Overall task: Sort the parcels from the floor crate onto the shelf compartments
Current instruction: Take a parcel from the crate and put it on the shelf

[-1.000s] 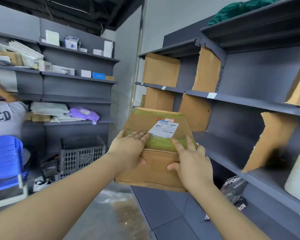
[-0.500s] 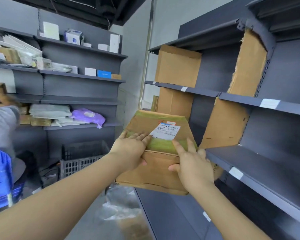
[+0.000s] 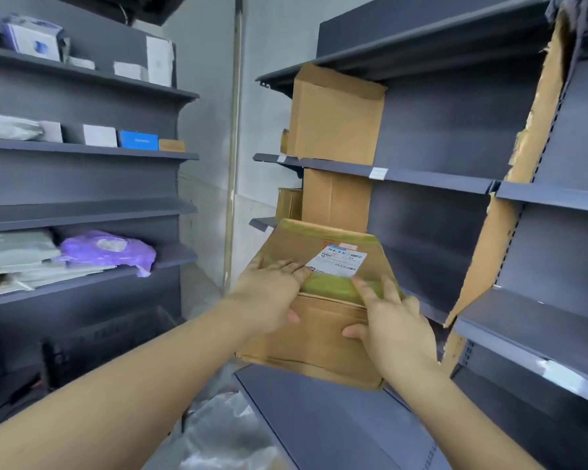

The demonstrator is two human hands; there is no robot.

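Note:
I hold a brown cardboard parcel [image 3: 319, 337] with greenish tape and a white shipping label [image 3: 340, 261] in front of the dark grey shelf unit [image 3: 431, 179] on my right. My left hand [image 3: 269, 296] grips its left side, fingers over the top face and thumb on the front. My right hand [image 3: 391, 320] grips the right side the same way. The parcel hangs above the lowest shelf board [image 3: 319, 412], level with the compartment behind it. The floor crate [image 3: 92, 340] is a dark, blurred shape at lower left.
Cardboard dividers [image 3: 336, 120] [image 3: 333, 198] [image 3: 482, 252] stand between compartments of the right shelf. The left shelf [image 3: 82, 150] carries small boxes, a purple bag [image 3: 109, 252] and flat mailers. Clear plastic wrap [image 3: 224, 435] lies on the floor below.
My view has swung left and closer to the right shelf; the parcel stays in both hands with the same grip. The person and blue chair at left are out of view now.

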